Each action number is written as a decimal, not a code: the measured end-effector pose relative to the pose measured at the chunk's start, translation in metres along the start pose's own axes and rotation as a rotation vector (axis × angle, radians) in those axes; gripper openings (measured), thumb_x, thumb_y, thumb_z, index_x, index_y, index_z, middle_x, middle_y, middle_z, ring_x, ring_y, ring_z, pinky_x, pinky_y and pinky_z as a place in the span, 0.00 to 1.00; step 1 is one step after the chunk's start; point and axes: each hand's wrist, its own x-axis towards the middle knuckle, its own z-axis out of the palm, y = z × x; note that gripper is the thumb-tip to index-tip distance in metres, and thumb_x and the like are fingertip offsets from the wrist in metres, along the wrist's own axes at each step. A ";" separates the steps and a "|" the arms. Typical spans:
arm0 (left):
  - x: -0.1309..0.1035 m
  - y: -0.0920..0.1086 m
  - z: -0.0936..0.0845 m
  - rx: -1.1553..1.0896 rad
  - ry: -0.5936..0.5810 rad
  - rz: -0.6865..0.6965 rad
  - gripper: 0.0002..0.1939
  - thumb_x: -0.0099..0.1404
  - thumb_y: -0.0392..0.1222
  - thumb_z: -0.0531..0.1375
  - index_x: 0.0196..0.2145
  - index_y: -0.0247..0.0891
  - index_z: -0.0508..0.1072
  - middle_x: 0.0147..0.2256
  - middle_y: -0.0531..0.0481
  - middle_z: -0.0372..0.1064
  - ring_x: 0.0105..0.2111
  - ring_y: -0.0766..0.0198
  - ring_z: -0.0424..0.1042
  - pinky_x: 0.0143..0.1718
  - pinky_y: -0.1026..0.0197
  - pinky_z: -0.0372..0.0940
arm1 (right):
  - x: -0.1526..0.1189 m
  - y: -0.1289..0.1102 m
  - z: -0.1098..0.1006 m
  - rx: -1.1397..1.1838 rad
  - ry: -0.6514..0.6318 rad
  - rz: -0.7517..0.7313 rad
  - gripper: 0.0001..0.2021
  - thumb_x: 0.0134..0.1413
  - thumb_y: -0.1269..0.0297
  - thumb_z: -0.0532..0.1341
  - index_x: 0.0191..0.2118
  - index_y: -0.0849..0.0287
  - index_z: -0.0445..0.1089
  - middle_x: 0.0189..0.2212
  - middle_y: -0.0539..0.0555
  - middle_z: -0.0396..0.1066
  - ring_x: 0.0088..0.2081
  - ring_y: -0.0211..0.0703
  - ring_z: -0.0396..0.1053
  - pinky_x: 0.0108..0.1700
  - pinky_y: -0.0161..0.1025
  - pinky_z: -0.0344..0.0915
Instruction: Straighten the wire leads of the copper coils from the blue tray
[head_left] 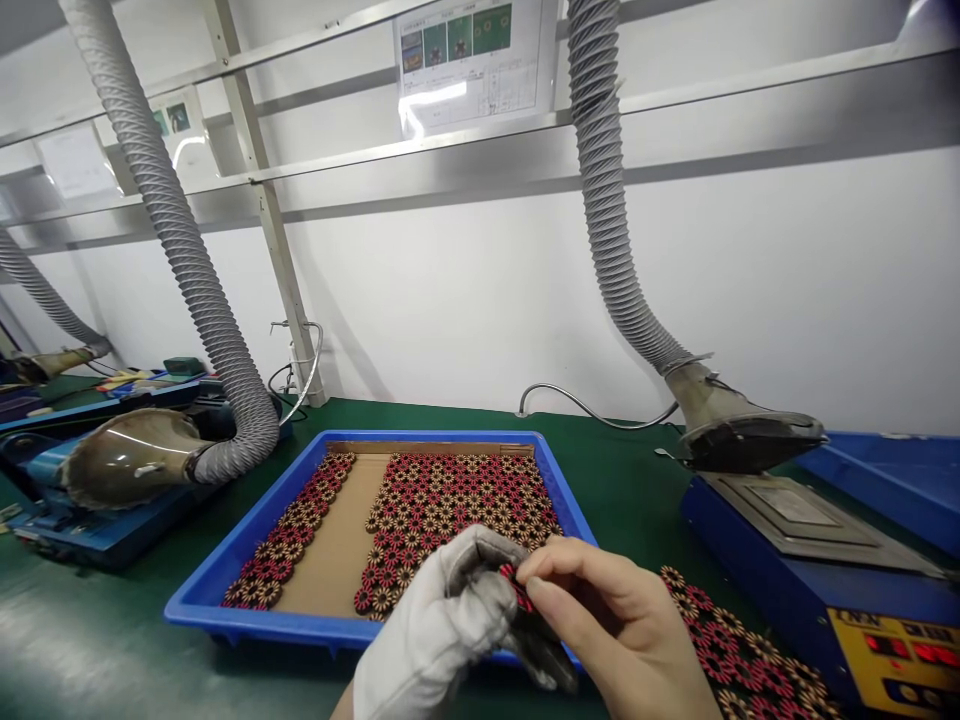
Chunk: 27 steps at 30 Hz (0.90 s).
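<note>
White-gloved left hand [450, 612], bare right hand [626, 625] pinch one small red-wound part [517, 588]; blue plastic tray [270, 621] looks part-filled, red-and-tan rings [739, 650] outside

Your left hand [442, 610] is covered in white, matt, wrinkled cloth, with the fingers smudged dark. The tray [259, 624] before you looks like smooth blue plastic with a soft sheen, its lining [330, 550] dull brown cardboard. You have ring parts [465, 490] with ridged, rough-looking surfaces on it. Your green table [622, 500] is smooth, faintly shiny at the near left. To your right, the plate [795, 510] looks like worn, greyish metal; the hose [600, 160] above is ribbed, and the left hood [135, 455] looks smooth and glossy
</note>
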 end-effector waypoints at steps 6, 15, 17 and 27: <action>0.003 0.001 0.003 -0.016 -0.046 -0.048 0.24 0.54 0.59 0.68 0.36 0.35 0.71 0.24 0.53 0.67 0.21 0.66 0.71 0.25 0.63 0.66 | 0.005 0.005 -0.005 0.110 -0.143 0.065 0.20 0.59 0.46 0.60 0.26 0.58 0.65 0.21 0.46 0.54 0.23 0.37 0.50 0.25 0.35 0.48; -0.003 0.004 0.010 -0.075 0.062 -0.075 0.22 0.54 0.55 0.70 0.36 0.36 0.72 0.27 0.53 0.65 0.25 0.68 0.68 0.27 0.66 0.64 | 0.005 0.007 -0.006 0.027 -0.161 0.013 0.19 0.62 0.49 0.57 0.27 0.58 0.64 0.22 0.46 0.54 0.24 0.38 0.51 0.26 0.35 0.50; -0.004 0.004 0.009 -0.061 0.079 -0.054 0.22 0.55 0.56 0.69 0.37 0.36 0.72 0.27 0.53 0.65 0.25 0.68 0.67 0.27 0.66 0.63 | 0.005 0.008 -0.006 0.049 -0.145 0.013 0.19 0.62 0.49 0.58 0.27 0.58 0.64 0.22 0.46 0.54 0.24 0.38 0.51 0.26 0.35 0.50; -0.005 0.004 0.013 -0.147 0.064 -0.073 0.19 0.56 0.53 0.69 0.35 0.36 0.71 0.27 0.54 0.63 0.23 0.69 0.66 0.26 0.66 0.63 | 0.004 0.008 -0.002 0.095 -0.109 0.028 0.20 0.60 0.48 0.60 0.25 0.58 0.64 0.21 0.46 0.54 0.23 0.38 0.50 0.25 0.35 0.48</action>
